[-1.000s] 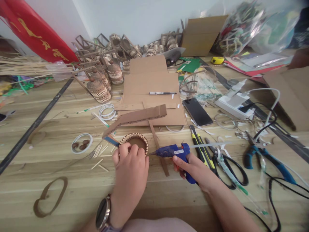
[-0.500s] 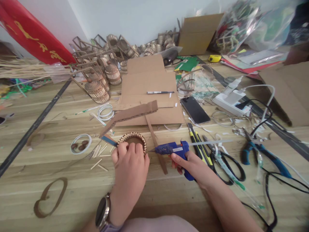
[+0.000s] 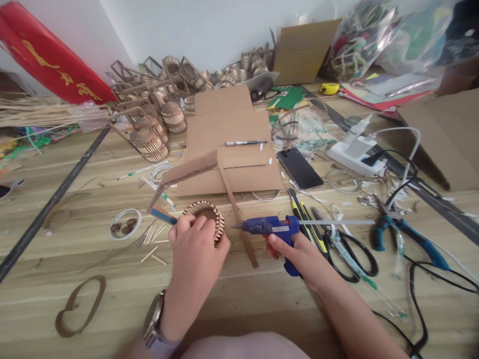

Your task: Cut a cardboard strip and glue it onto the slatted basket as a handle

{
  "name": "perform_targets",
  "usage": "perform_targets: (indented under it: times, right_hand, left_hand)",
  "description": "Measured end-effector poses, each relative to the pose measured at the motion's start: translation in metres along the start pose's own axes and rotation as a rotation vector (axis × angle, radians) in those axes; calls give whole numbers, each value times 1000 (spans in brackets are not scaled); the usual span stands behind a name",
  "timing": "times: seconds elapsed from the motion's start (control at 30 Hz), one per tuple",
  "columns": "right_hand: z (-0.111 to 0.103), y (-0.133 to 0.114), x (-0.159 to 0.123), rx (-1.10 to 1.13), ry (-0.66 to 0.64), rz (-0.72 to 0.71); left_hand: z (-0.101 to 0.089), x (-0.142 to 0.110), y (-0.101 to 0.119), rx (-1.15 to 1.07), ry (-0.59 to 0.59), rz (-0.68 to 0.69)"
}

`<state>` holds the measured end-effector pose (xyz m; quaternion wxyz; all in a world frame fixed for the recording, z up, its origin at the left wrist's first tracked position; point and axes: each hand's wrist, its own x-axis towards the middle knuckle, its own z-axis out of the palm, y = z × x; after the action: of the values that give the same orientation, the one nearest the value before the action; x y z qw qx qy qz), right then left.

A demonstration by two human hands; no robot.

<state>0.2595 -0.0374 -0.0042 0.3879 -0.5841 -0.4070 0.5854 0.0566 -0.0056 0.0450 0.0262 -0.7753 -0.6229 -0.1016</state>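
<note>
My left hand (image 3: 198, 242) closes round a small round basket (image 3: 204, 208), its wall ringed with pale sticks and its inside brown. A bent cardboard strip (image 3: 190, 167) with a blue-marked end reaches out from beside the basket. My right hand (image 3: 288, 247) grips a blue hot glue gun (image 3: 264, 225), and a clear glue stick (image 3: 337, 222) sticks out of its back. The nozzle points left at the basket, with a gap between them. A thin brown strip (image 3: 235, 209) lies behind the nozzle.
Cutter knives (image 3: 309, 224), scissors (image 3: 348, 254) and pliers (image 3: 409, 234) lie at the right near a phone (image 3: 299, 168) and a power strip (image 3: 355, 157). Cardboard sheets (image 3: 228, 124) and finished small baskets (image 3: 149, 142) stand behind. Short sticks (image 3: 152, 234) and a white ring (image 3: 125, 224) lie left.
My left hand has tilted the basket a little, and the cardboard strip has swung left with it. The glue gun has drawn slightly right, widening the gap between nozzle and basket.
</note>
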Motion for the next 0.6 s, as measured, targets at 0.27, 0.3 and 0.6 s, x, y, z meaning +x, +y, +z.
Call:
perform_targets:
  times: [0.27, 0.3, 0.6]
  right_hand:
    - [0, 2, -6, -141, 58, -170]
    - [1, -1, -7, -147, 54, -179]
    - [8, -2, -14, -241, 72, -316]
  left_hand:
    - [-17, 6, -8, -237, -57, -65]
    - [-18, 7, -7, -248, -65, -68]
    - [-19, 6, -5, -254, -59, -72]
